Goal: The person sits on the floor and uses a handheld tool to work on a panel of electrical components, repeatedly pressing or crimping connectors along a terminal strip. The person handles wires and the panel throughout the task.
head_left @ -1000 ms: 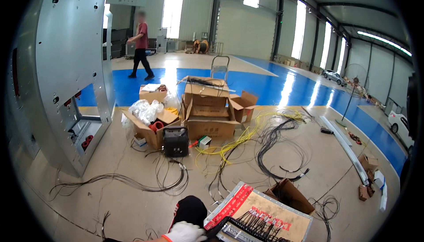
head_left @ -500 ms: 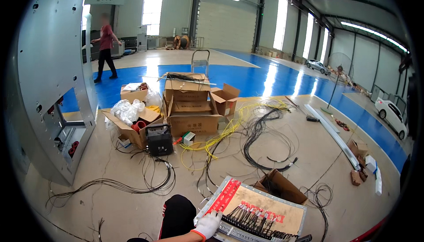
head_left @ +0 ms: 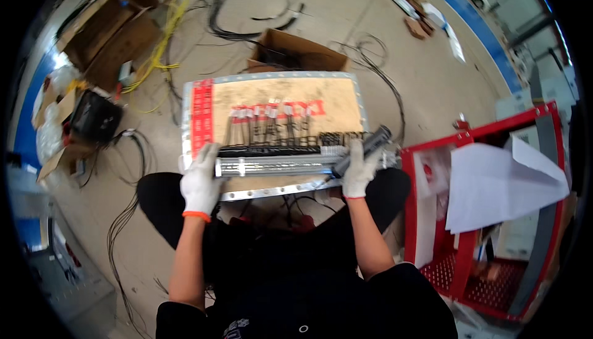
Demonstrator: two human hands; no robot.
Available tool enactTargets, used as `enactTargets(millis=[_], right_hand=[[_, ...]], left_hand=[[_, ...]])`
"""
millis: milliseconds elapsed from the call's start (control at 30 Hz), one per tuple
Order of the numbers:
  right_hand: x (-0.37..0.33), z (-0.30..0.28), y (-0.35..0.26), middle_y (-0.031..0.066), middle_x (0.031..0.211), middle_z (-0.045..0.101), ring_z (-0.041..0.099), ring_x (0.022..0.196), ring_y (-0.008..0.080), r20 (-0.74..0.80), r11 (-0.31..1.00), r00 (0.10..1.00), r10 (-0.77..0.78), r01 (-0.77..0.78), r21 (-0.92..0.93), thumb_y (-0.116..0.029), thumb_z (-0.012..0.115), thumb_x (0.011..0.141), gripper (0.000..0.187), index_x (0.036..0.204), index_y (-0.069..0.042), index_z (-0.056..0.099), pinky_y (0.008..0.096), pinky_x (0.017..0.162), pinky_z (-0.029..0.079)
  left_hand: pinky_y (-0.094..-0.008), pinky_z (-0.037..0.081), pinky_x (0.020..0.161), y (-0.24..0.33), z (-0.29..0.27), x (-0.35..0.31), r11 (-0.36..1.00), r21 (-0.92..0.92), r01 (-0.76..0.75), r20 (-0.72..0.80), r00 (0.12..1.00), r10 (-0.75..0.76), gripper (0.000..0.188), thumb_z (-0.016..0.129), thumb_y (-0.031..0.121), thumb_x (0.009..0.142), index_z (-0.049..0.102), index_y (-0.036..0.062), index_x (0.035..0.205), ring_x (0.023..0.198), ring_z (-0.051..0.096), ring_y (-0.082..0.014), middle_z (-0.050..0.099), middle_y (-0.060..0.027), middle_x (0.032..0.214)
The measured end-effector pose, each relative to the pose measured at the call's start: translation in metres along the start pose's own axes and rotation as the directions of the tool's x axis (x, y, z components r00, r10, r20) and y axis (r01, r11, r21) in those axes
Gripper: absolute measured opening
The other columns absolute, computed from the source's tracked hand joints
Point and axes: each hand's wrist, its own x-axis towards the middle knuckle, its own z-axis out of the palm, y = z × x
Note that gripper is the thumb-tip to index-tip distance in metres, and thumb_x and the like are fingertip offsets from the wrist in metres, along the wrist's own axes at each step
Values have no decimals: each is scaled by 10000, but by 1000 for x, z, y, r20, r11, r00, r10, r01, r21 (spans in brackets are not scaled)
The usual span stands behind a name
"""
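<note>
Across my lap lies a cardboard-faced board (head_left: 247, 92) with a punched metal frame. A long silver-grey strip (head_left: 272, 166) runs along its near side, beside a black wire bundle (head_left: 265, 151). Several thin black wires with white tags (head_left: 270, 122) fan out from it toward the far side. My left hand (head_left: 201, 178), in a white glove, is closed over the strip's left end. My gloved right hand (head_left: 359, 169) grips a dark grey stick-shaped electric screwdriver (head_left: 377, 139), tilted with its thin tip down to the left near the strip. The exact tip contact is blurred.
An open cardboard box (head_left: 296, 48) stands just beyond the board. At right is a red metal frame (head_left: 463, 258) with white paper (head_left: 500, 184) on it. Yellow cable (head_left: 164, 48), black cables (head_left: 126, 221), a black case (head_left: 96, 116) and cartons (head_left: 117, 36) lie left.
The view has tilted down to my lap. My right hand has come into view holding the screwdriver. My left hand stays at the strip's left end. The walking person is out of view.
</note>
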Motion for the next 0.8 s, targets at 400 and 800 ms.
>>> enactTargets(millis=[400, 800], right_hand=[[0, 13, -21, 64, 902, 613, 611, 711, 133, -28, 965, 992, 120, -110, 238, -117, 634, 939, 345, 1218, 2, 469, 291, 686, 511], [-6, 28, -17, 56, 822, 610, 610, 710, 158, -29, 994, 994, -110, 110, -2, -173, 681, 916, 312, 1101, 12, 513, 331, 658, 519]], left_hand=[[-432, 534, 948, -2, 2, 24, 996, -33, -78, 55, 995, 80, 849, 869, 95, 614, 520, 149, 1386, 1149, 627, -352, 561, -109, 1393], [-428, 509, 1000, -4, 6, 33, 988, -80, -130, 90, 986, 137, 811, 900, 97, 551, 572, 99, 1293, 1186, 603, -355, 590, -124, 1339]])
